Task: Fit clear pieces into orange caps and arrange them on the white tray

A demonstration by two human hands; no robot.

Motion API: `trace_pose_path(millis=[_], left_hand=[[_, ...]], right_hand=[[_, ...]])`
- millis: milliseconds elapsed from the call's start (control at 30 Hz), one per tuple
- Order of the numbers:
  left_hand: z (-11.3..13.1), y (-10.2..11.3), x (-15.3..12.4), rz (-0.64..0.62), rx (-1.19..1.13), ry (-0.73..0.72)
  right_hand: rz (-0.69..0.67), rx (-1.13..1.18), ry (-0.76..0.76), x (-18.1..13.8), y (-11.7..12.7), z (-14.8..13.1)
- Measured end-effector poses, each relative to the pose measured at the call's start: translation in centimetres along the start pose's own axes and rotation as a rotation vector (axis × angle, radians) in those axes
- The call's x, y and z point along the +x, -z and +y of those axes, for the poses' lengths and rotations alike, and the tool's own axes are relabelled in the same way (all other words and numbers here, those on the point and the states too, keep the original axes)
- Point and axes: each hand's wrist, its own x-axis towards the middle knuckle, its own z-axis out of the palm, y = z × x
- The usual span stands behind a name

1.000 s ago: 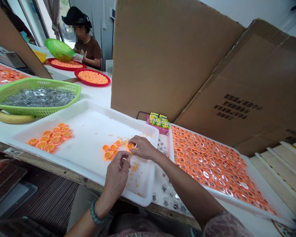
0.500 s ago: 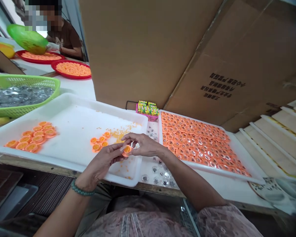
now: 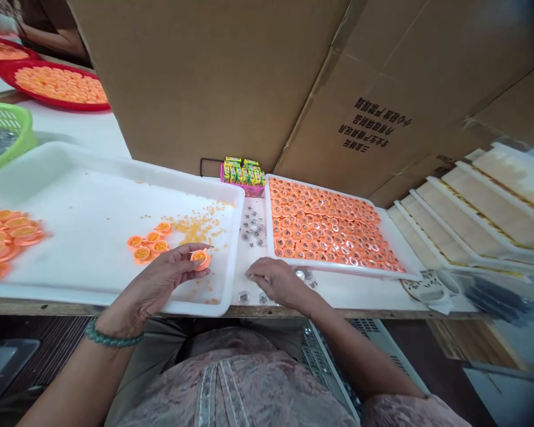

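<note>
One cup in the left hand, five clustered on the tray

Two hands working, well apart; left hand (image 3: 160, 276) pinching one orange cup (image 3: 200, 258) between thumb and fingers, holding it above the near right part of a white tray (image 3: 89, 237); the cup showing a round flared rim and yellow filling; right hand (image 3: 278, 280) curling its fingers inward beside clear domes (image 3: 244, 297) on the tabletop (image 3: 84, 127), at least three showing; whether it is gripping anything, cannot tell.

On the smooth white tray, five filled cups (image 3: 153, 237) sitting in a tight cluster; yellow granules (image 3: 196, 228) scattering to their right, too many to count; a larger batch of orange cups (image 3: 24, 231) running off the left edge of view, full count not possible.

To the right, one second tray (image 3: 398, 255) holding densely packed orange pieces (image 3: 324, 225), glossy and beyond counting; between the trays, one pink basket (image 3: 253, 191) carrying small yellow-green packets (image 3: 242, 174).

Behind, brown cardboard (image 3: 204, 77) standing flat and creased; upper left, two round red trays showing, the nearer red tray (image 3: 12, 76) bearing orange pieces; one lattice-walled green basket (image 3: 22, 131) sitting below, partly cut off.
</note>
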Motion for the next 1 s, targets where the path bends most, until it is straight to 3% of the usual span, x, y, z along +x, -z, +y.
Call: trace_pose_path(millis=[133,300,467,633,867,1000], left_hand=[[-0.1,0.1,0.2,0.02,0.034,-0.019],[0.3,-0.3,0.1,0.078,0.053,-0.013],[0.2,-0.2,0.3,0.126,0.009,-0.008],[0.2,-0.2,0.4,0.107,-0.038,-0.022],[0.3,-0.2,0.2,0.087,-0.054,-0.008],[0.3,-0.1,0.1,0.062,-0.032,-0.027]], right_hand=[[-0.141,-0.084,0.053,-2.0,-3.3,0.7],[-0.089,-0.178,-0.019,-1.4,-5.3,2.4],[0.053,-0.048,-0.079,-1.6,-5.3,4.0],[0.172,-0.043,-0.144,-2.9,-4.0,3.2],[-0.064,-0.315,-0.106,-3.2,-3.5,1.6],[-0.064,-0.386,-0.093,-2.8,-4.4,1.6]])
